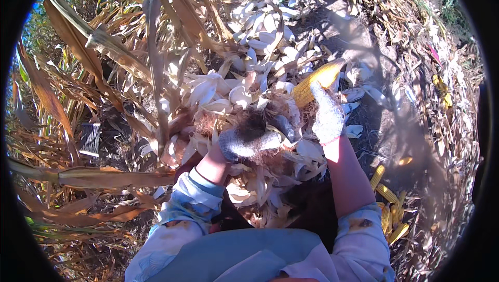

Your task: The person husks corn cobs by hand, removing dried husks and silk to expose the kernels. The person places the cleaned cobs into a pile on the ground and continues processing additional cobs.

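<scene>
My right hand (327,116), in a pale knitted work glove, grips a bare yellow ear of corn (306,92). The ear tilts up to the right, its tip in bright sun. Lower and to the left is my left hand (249,141), also gloved, with dark staining on the glove. It lies among dry corn husks (308,151) and brown corn silk (273,159). Husk leaves partly cover its fingers, so whether they are closed on any husk is unclear. More loose husks (204,89) are heaped just beyond both hands.
Several husked ears of corn (386,217) lie on the ground at lower right, and more yellow ears (442,91) farther right. Dry cornstalks (117,54) lean in from the left. Pale husks (265,25) litter the ground ahead, beside bare shaded soil (351,34).
</scene>
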Available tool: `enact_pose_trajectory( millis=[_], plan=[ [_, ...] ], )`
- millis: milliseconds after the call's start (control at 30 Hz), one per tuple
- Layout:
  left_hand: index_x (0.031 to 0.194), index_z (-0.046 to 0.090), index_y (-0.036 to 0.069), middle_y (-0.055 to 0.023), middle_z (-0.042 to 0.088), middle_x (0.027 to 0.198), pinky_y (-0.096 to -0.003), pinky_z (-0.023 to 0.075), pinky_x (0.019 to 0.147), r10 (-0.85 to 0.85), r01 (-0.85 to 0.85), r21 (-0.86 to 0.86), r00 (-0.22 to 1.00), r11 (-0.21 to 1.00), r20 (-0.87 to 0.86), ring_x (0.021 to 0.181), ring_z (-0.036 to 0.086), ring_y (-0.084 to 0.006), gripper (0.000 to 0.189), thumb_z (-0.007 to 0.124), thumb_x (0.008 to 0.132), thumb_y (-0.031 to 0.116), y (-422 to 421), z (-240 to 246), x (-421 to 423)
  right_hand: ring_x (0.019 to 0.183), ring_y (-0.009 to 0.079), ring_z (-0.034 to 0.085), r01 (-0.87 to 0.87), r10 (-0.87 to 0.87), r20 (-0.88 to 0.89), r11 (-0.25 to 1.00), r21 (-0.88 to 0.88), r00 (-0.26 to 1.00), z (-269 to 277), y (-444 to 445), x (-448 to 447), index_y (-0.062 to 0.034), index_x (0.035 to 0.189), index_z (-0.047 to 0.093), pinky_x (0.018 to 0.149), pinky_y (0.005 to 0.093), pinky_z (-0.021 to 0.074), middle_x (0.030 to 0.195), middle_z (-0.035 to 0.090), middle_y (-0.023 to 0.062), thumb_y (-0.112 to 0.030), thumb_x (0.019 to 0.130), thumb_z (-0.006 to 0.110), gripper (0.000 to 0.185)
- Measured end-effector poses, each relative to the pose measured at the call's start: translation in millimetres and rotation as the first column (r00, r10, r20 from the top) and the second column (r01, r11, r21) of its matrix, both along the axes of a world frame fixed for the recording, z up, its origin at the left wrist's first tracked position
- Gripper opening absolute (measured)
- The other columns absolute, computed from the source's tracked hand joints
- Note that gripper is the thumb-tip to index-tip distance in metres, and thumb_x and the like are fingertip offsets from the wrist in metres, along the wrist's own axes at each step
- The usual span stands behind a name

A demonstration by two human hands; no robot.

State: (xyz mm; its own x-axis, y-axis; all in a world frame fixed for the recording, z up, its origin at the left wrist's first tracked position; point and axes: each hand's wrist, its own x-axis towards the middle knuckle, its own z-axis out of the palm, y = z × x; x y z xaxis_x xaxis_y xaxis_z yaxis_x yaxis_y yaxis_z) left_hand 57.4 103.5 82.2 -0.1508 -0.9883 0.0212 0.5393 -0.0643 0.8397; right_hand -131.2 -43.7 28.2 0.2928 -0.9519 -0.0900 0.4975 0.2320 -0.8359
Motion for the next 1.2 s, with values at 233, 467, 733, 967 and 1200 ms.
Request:
enact_pose_trajectory(
  millis=[233, 467, 733, 967, 1200],
  plan=[
    [0.112, 0.069, 0.0, -0.008, 0.071, 0.108, -0.0345, 0.052, 0.095, 0.507, -0.501, -0.081, 0.841, 0.862, 0.19, 0.103, 0.066, -0.017, 0.021, 0.063, 0.101, 0.017, -28, -21, 18, 0.111, 0.0191, 0.065, -0.035, -0.011, -0.219, 0.978, -0.207, 0.976, 10, -4, -4, -0.0044, 0.143, 0.05, 0.095, 0.0338, 0.0551, 0.123, 0.066, 0.009, -0.008, 0.093, 0.075, 0.056],
    [0.151, 0.041, 0.005, -0.0092, 0.053, 0.146, -0.0377, 0.0423, 0.114, 0.361, -0.182, -0.382, 0.805, 0.906, 0.471, 0.133, 0.053, -0.021, 0.07, 0.073, 0.09, -0.002, -48, -72, 2, 0.108, 0.0176, 0.064, -0.282, 0.143, -0.416, 0.912, -0.297, 0.898, -2, 26, 20, -0.0022, 0.136, 0.05, 0.096, 0.0336, 0.0528, 0.119, 0.066, 0.0093, -0.016, 0.086, 0.082, 0.061],
    [0.143, 0.047, 0.002, -0.0141, 0.059, 0.137, -0.0371, 0.0476, 0.108, 0.23, -0.073, -0.241, 0.644, 0.968, 0.73, 0.128, 0.057, -0.024, 0.064, 0.077, 0.087, 0.011, -49, -61, -13, 0.11, 0.0164, 0.062, -0.235, 0.21, -0.131, 0.948, -0.216, 0.969, 21, 39, 18, -0.0032, 0.133, 0.052, 0.098, 0.033, 0.0507, 0.119, 0.064, 0.0063, -0.016, 0.089, 0.081, 0.055],
    [0.119, 0.066, 0.001, -0.0154, 0.073, 0.114, -0.0398, 0.0547, 0.093, 0.407, -0.165, -0.379, 0.524, 0.911, 0.749, 0.107, 0.069, -0.0287, 0.036, 0.073, 0.092, 0.023, -53, -95, -27, 0.12, 0.0172, 0.057, -0.168, 0.174, 0.033, 0.975, -0.146, 0.984, 12, 33, 16, -0.004, 0.144, 0.049, 0.105, 0.0338, 0.046, 0.128, 0.062, 0.0069, -0.016, 0.097, 0.073, 0.054],
    [0.117, 0.065, 0.0, -0.0254, 0.069, 0.109, -0.0511, 0.0516, 0.091, 0.288, 0.051, -0.304, 0.207, 0.951, 0.935, 0.102, 0.065, -0.0434, 0.047, 0.064, 0.093, 0.041, -51, -67, -35, 0.123, 0.0206, 0.057, 0.011, -0.045, -0.25, 0.991, -0.135, 0.967, 21, 47, 14, -0.0029, 0.147, 0.046, 0.107, 0.0348, 0.0449, 0.132, 0.059, 0.0118, -0.029, 0.098, 0.071, 0.061]
  ],
)
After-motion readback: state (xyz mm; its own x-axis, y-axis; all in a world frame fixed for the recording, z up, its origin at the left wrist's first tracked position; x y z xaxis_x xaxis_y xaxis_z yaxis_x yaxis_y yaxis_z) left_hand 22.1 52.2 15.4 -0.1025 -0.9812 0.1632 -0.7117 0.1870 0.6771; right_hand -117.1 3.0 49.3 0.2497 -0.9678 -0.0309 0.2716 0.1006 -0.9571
